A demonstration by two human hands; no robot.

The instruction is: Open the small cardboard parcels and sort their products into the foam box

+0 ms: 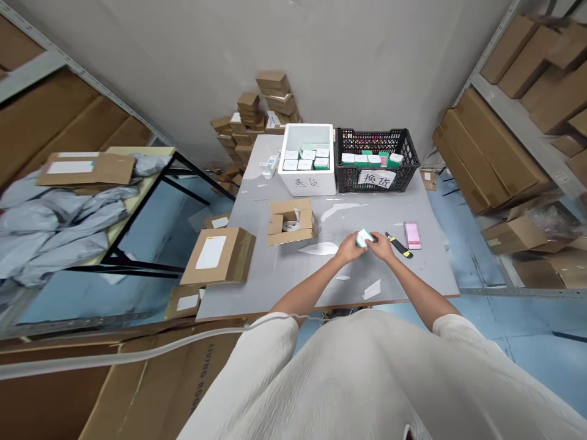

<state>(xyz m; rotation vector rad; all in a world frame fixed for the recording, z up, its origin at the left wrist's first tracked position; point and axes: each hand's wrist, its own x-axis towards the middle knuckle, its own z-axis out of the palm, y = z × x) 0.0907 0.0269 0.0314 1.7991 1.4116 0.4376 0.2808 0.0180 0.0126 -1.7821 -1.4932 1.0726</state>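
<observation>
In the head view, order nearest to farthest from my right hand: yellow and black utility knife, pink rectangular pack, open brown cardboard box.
1. Utility knife, right of your right hand.
2. Pink pack, farther right.
3. Cardboard box, well left.

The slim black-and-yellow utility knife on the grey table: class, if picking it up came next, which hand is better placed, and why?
Probably the right hand: the utility knife lies close beside it, while the left hand is farther away, across the small white-and-green box both hands hold.

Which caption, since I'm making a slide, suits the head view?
Left hand and right hand hold a small white-green box at a gray table, near a cutter.
</observation>
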